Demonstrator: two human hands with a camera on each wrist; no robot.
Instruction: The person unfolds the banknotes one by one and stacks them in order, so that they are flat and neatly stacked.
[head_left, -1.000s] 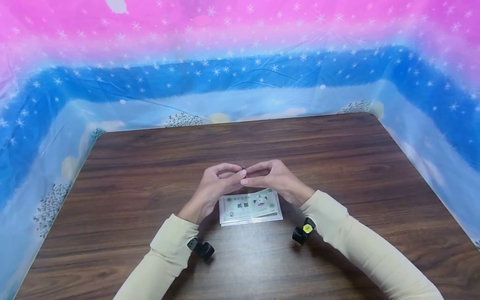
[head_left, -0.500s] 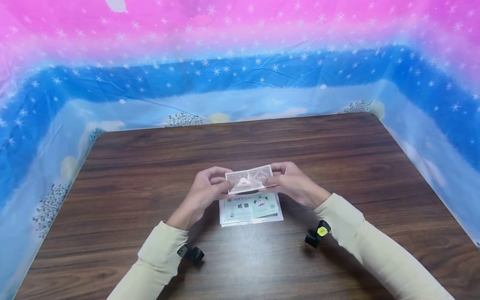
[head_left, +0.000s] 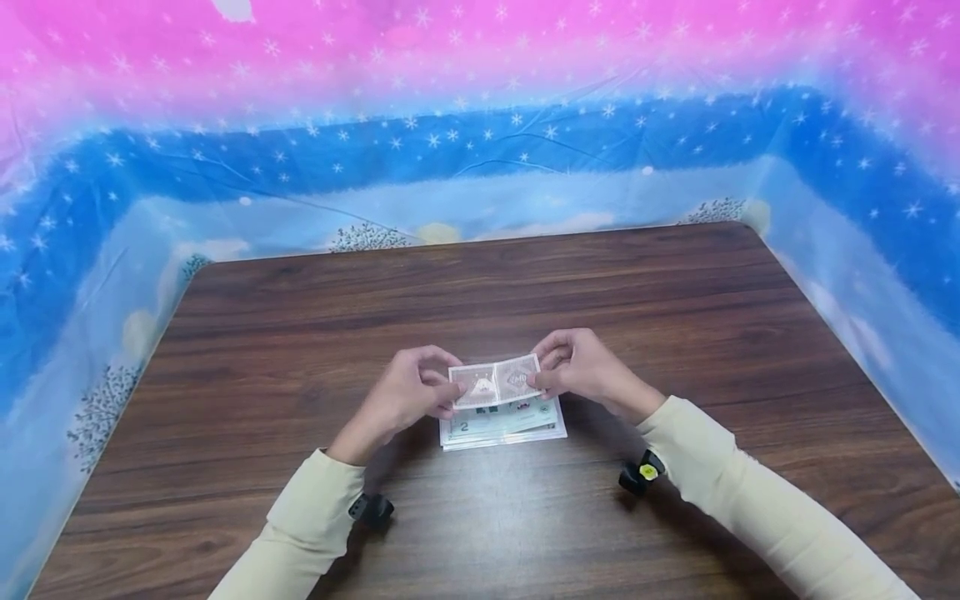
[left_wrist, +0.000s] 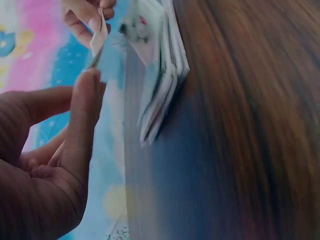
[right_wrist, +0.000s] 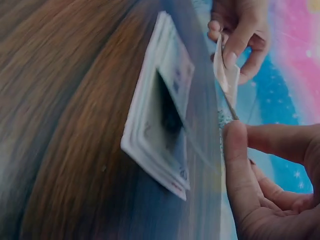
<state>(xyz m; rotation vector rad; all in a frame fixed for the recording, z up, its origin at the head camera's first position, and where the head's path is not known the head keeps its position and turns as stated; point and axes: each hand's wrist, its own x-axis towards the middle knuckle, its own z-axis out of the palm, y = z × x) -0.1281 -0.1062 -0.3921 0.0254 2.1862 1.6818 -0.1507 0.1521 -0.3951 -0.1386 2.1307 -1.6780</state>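
A small printed banknote (head_left: pixel 495 383), pale with a brownish-grey pattern and a crease down its middle, is stretched between both hands. My left hand (head_left: pixel 401 396) pinches its left end, thumb on the near face. At the right end, my right hand (head_left: pixel 588 375) pinches it likewise. The note is tilted and covers the far part of a stack of notes (head_left: pixel 498 433) on the table; the top one is pale green with a "2". Seen edge-on in the right wrist view, the held note (right_wrist: pixel 227 77) is apart from the stack (right_wrist: pixel 155 115), whose top note bends upward.
The brown wood-grain table (head_left: pixel 315 317) extends around the stack on all sides. Behind it and at its sides hangs a pink and blue cloth (head_left: pixel 480 133) with snowflakes. A black wrist device (head_left: pixel 371 508) sits at each cuff.
The hands, close together a second ago with the note folded between them, have moved apart and the note is unfolded. Over the last half second they have lowered slightly toward the stack.
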